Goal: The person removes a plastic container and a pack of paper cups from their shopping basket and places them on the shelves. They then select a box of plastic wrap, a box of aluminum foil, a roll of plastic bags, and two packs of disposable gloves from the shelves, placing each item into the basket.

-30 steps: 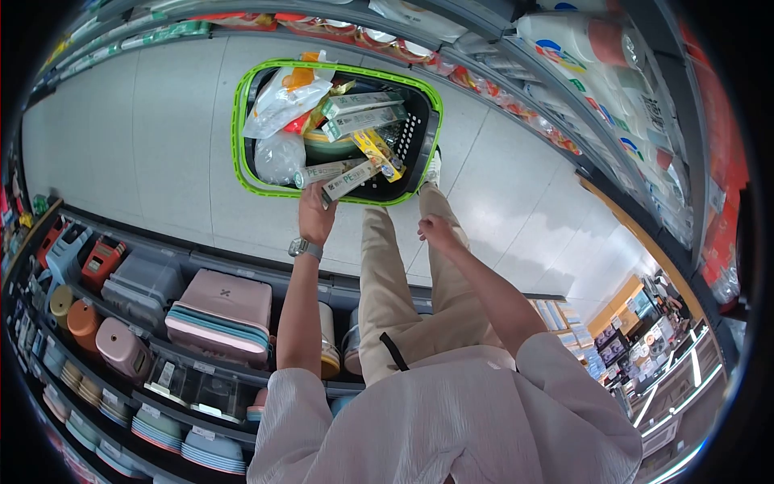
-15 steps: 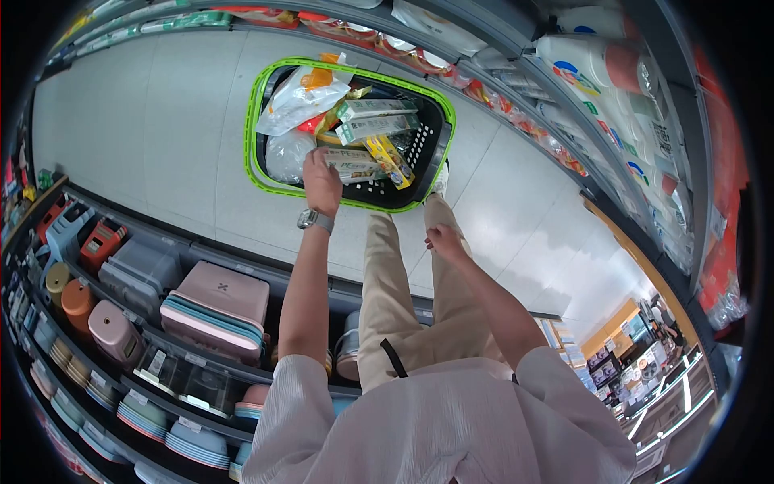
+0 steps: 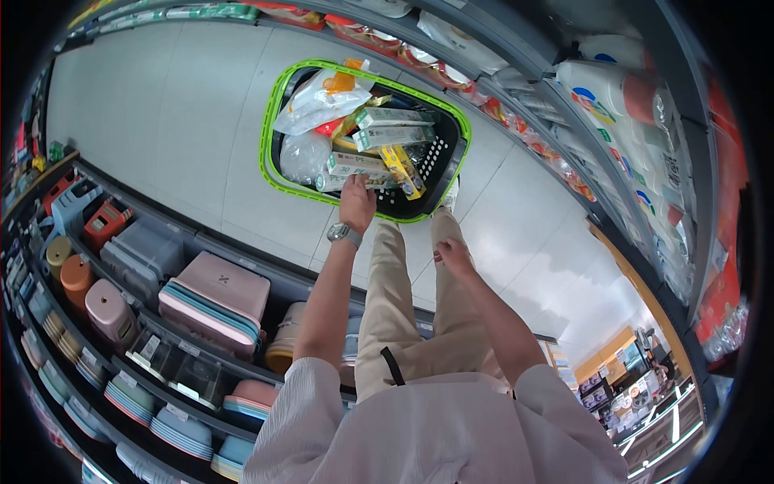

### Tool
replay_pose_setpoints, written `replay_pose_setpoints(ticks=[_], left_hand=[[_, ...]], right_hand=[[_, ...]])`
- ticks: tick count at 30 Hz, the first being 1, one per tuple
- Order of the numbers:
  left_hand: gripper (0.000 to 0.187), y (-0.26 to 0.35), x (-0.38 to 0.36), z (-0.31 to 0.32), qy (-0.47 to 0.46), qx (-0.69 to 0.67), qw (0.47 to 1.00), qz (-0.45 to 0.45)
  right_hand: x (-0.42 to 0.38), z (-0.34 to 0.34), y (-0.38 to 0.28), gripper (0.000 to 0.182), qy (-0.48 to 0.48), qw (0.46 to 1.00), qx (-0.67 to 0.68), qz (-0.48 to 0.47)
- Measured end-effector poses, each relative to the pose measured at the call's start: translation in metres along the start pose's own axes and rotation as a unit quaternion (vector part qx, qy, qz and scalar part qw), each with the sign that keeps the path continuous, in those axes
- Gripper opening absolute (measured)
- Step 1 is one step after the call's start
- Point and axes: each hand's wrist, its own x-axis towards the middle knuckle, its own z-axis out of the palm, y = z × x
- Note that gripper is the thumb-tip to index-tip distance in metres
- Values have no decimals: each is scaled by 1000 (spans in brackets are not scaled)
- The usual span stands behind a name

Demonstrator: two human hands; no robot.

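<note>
A black basket with a bright green rim [image 3: 268,121] stands on the floor. My left hand [image 3: 357,202], with a watch at the wrist, reaches over its near side. The fingers are slightly apart and rest at the edge of a white and green box [image 3: 345,171], without closing round it. More long boxes [image 3: 395,135], a yellow box [image 3: 401,171], a white and orange bag [image 3: 322,101] and a clear plastic item [image 3: 305,157] lie in the basket. My right hand [image 3: 456,256] hangs before my right leg, fingers curled, with nothing visible in it.
On the left, shelves [image 3: 189,348] hold pink lidded boxes [image 3: 222,286], orange and pink canisters [image 3: 110,310] and stacked plates. Wrapped paper rolls [image 3: 621,89] fill the right shelf. My legs [image 3: 391,282] stand just below the basket.
My left hand has drawn back toward the basket's near rim, uncovering more of the lower boxes. The basket appears slightly farther right and lower in view. My right hand stays by my leg.
</note>
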Motion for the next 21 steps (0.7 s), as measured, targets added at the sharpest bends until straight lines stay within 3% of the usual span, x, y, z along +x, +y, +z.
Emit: replay_pose_setpoints(ticks=[3, 8, 10, 12, 15, 17, 21], left_hand=[[31, 6, 5, -3, 49, -15, 998, -39], [24, -12, 4, 4, 47, 1, 998, -30], [23, -15, 1, 1, -73, 0, 997, -17], [22, -22, -4, -1, -105, 10, 994, -25], [25, -38, -10, -13, -39, 59, 997, 22], [32, -38, -9, -29, 60, 102, 990, -76], [40, -74, -5, -33, 90, 114, 983, -116]], right_hand=[[1, -3, 3, 27, -2, 1000, 4, -8], [2, -9, 7, 27, -10, 1000, -9, -6], [0, -14, 9, 27, -4, 1000, -31, -7], [-1, -17, 7, 27, -2, 999, -46, 4], [-3, -18, 2, 27, 19, 999, -49, -1], [0, -22, 5, 27, 29, 998, -53, -24], [3, -22, 3, 27, 32, 998, -56, -22]])
